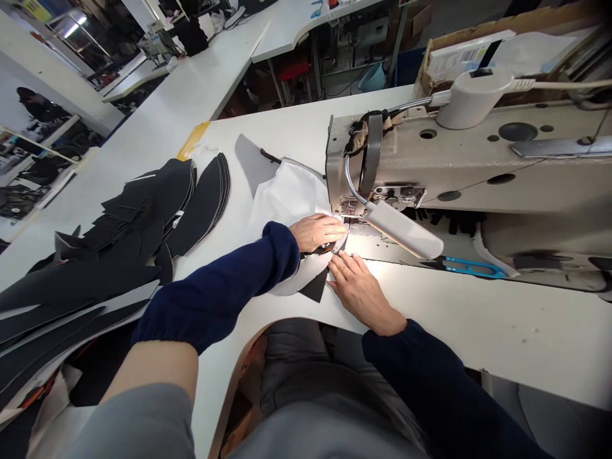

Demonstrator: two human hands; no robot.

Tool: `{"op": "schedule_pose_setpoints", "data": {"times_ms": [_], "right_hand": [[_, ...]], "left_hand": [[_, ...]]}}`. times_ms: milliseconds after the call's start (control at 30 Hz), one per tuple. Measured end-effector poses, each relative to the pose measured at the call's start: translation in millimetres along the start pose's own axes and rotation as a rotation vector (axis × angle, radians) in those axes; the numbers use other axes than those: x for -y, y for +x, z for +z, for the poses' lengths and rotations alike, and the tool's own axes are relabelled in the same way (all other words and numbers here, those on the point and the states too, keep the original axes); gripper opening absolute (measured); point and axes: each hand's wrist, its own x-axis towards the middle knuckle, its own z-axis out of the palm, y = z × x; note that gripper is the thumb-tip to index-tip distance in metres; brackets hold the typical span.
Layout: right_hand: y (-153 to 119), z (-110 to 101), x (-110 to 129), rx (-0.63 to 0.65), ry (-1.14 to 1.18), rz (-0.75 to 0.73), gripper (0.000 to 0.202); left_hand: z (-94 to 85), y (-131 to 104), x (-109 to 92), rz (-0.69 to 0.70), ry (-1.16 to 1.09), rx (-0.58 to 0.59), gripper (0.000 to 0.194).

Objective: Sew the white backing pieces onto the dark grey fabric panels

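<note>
Far left on the bench: stack of black cut pieces, fanned, well apart from the hands. Grey piece lies further back. White fabric spreads from mid-bench to the sewing machine, running under the left hand.

Left hand: flat on the white fabric just left of the needle area, fingers curled down and pressing, not pinching anything that shows. A small dark piece pokes out near the wrist, under the white edge.

Right hand: palm down on the bench, fingers extended and together, tips touching the work at the presser foot; holding it flat, no grip.

Lamp head hangs right over the needle area, partly hiding it. Blue snips lie right, under the machine arm, apart from both hands.

Risk, as I judge it: both sets of fingertips sit very near the needle, so a slip forward could catch one. Layers could shift if pressure is uneven, giving a crooked seam.
</note>
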Motion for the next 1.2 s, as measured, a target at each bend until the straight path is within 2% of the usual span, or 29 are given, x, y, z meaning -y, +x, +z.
{"op": "schedule_pose_setpoints", "data": {"times_ms": [67,133,267,467,633,733,900,1067,1200], "right_hand": [[0.7,0.7,4.7,-0.001,-0.027,0.005,0.040],[1.4,2.3,8.7,-0.003,-0.047,0.012,0.044],[2.7,6.2,8.4,-0.007,-0.064,0.008,0.045],[3.9,7.2,1.2,-0.019,-0.076,0.042,0.053],[5.0,1.3,3.9,0.021,-0.050,0.048,0.052],[4.8,-1.2,6.9,0.023,-0.026,0.037,0.050],[2.2,-0.2,10.3,0.001,0.021,-0.002,0.051],[2.9,1.4,13.0,0.025,0.031,-0.049,0.049],[7.4,2.6,11.3,0.025,0.048,-0.041,0.046]], "left_hand": [[-0.3,-0.9,2.8,0.063,-0.009,0.010,0.031],[1.0,-0.4,3.9,0.063,-0.018,-0.011,0.028],[7.0,3.4,-0.2,-0.010,-0.027,-0.060,0.026],[15.1,0.1,-5.7,-0.139,-0.049,-0.108,0.032],[4.3,-9.0,8.0,0.081,-0.038,-0.095,0.033],[-1.0,-4.0,14.0,0.128,-0.002,-0.066,0.029],[4.1,8.8,8.3,0.087,0.025,-0.041,0.027],[9.3,6.9,-1.5,-0.008,0.040,-0.025,0.028],[10.9,6.4,-1.2,-0.048,0.035,-0.023,0.029]]}}
